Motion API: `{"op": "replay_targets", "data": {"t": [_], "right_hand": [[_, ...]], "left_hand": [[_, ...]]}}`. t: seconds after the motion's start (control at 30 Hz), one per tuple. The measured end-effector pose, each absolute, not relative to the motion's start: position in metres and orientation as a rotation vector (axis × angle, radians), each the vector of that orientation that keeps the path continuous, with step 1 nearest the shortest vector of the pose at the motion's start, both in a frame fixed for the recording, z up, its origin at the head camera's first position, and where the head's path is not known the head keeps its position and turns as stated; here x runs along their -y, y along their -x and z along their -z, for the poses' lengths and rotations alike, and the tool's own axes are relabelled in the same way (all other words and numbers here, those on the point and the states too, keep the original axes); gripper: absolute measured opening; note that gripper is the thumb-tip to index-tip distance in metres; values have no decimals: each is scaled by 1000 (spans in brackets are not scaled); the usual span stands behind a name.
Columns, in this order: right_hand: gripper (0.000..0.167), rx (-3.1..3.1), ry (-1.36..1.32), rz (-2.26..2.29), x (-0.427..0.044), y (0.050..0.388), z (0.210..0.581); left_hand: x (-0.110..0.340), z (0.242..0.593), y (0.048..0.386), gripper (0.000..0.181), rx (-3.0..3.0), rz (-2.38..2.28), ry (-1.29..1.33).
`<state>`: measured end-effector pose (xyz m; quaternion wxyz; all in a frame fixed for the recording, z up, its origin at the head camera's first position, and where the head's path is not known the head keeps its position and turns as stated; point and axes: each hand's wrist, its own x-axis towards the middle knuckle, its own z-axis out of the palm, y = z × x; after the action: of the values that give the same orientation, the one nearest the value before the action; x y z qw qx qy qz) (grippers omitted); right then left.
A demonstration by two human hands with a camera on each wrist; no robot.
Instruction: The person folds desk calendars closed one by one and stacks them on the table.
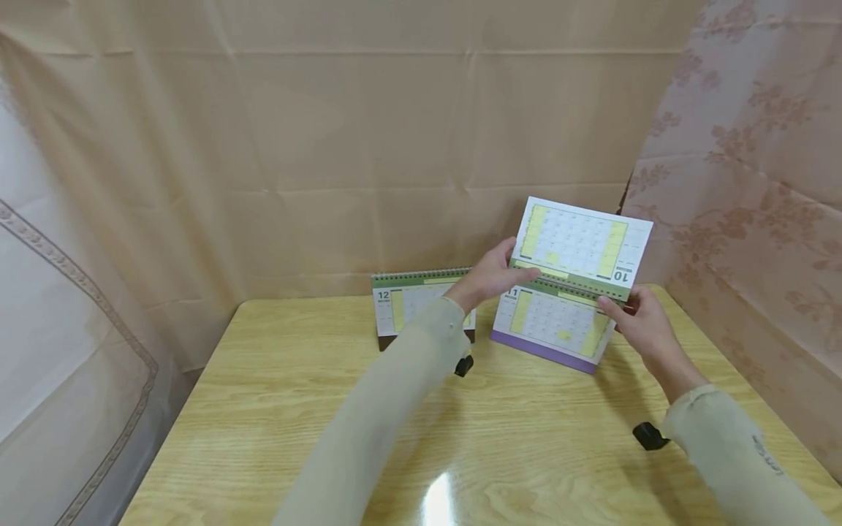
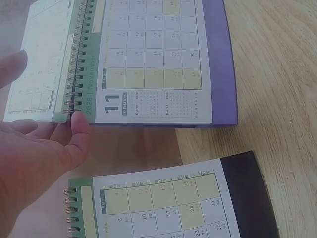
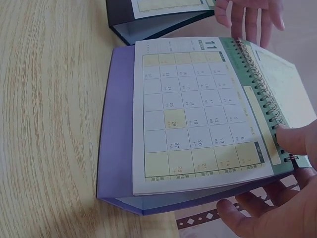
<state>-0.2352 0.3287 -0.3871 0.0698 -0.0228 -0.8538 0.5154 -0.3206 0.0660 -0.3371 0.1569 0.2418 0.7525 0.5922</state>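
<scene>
A desk calendar with a purple base (image 1: 542, 352) stands tilted on the table, its November page (image 3: 193, 109) facing front. The October page (image 1: 579, 237) is folded up over the spiral binding (image 2: 74, 74), upside down in the head view. My left hand (image 1: 490, 277) grips the binding's left end, thumb in front. At the right end, my right hand (image 1: 647, 329) holds the binding with its thumb on the rings and fingers behind, partly hidden. To the left stands a second desk calendar (image 1: 401, 307) with a dark base, showing December, partly covered by my left forearm.
The wooden table (image 1: 263, 409) spreads in front of both calendars. A beige curtain (image 1: 329, 146) hangs behind, with a floral cloth (image 1: 756, 183) on the right and a white cloth (image 1: 59, 329) on the left. Black wrist-worn pieces (image 1: 650, 436) hang below the sleeves.
</scene>
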Motion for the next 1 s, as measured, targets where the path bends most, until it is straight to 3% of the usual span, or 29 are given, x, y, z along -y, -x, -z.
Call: {"op": "replay_targets", "data": {"t": [0.13, 0.37, 1.0], "right_hand": [[58, 2571, 81, -1555, -328, 234, 387], [61, 2599, 121, -1529, -328, 233, 387], [66, 2572, 190, -1532, -331, 235, 391]], "left_hand": [[-67, 338, 320, 57, -2122, -1715, -706], [-67, 338, 319, 65, -2160, -1728, -649], [-66, 339, 320, 64, -2176, -1763, -578]]}}
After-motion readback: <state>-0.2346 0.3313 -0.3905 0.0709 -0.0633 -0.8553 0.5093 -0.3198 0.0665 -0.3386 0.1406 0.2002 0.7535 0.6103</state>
